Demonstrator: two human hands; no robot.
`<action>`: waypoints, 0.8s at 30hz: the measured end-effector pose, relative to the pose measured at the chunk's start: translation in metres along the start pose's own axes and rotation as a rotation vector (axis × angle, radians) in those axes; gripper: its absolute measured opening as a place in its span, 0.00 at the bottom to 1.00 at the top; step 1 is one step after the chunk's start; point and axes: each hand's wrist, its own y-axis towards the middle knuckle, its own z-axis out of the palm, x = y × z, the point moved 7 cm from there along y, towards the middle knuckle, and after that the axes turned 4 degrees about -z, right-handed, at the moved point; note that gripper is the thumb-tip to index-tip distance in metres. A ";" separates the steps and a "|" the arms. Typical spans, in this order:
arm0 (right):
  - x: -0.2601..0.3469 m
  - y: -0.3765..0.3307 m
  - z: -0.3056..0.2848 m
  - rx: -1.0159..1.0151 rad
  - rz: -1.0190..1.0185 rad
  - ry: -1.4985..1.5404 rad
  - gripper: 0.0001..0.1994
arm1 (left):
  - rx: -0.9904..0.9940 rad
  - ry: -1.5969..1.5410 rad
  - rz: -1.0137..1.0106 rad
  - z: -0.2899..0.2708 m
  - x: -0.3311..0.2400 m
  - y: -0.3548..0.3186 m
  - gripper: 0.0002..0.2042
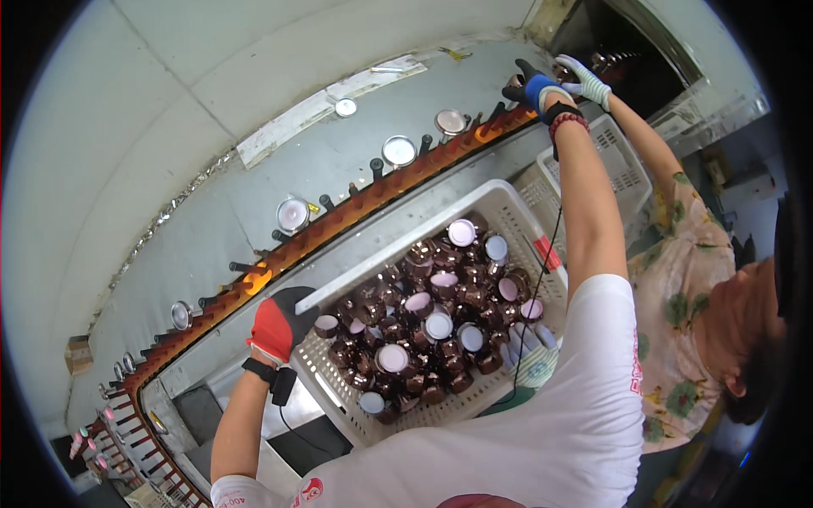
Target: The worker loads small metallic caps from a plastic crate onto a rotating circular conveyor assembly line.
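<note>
My left hand (284, 324), in a red and black glove, is closed around the left corner of a pale plastic basket (329, 405); its fingertips are partly hidden. In the basket lies a heap of shiny brown cup-shaped pieces (392, 358), several with round white, pink or pale blue faces up. My right arm stretches to the far right, where my right hand (538, 87), in a blue and black glove, pinches a small brown cup-shaped piece (515, 82) above the conveyor line (373, 193). Beside it reaches a co-worker's striped gloved hand (586, 82).
Dark upright pegs line the conveyor, which curves away at lower left. Round silvery discs (399, 151) stand behind it. A co-worker in a floral shirt (673, 296) stands close at my right; their other gloved hand (533, 351) is at the basket. A second basket (622, 161) and a dark opening (622, 59) lie at far right.
</note>
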 end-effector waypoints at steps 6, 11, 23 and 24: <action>0.033 -0.015 -0.011 0.054 -0.083 -0.162 0.24 | -0.008 -0.034 0.047 -0.003 -0.010 -0.004 0.15; 0.070 -0.102 0.008 -0.474 -0.182 -0.136 0.21 | 0.001 -0.011 0.055 0.000 -0.009 -0.009 0.18; 0.181 -0.411 0.133 0.123 -0.162 0.259 0.44 | 0.019 0.125 0.134 0.001 -0.006 0.003 0.24; 0.180 -0.421 0.149 0.268 -0.136 0.163 0.46 | 0.025 0.142 0.125 0.001 -0.009 0.003 0.25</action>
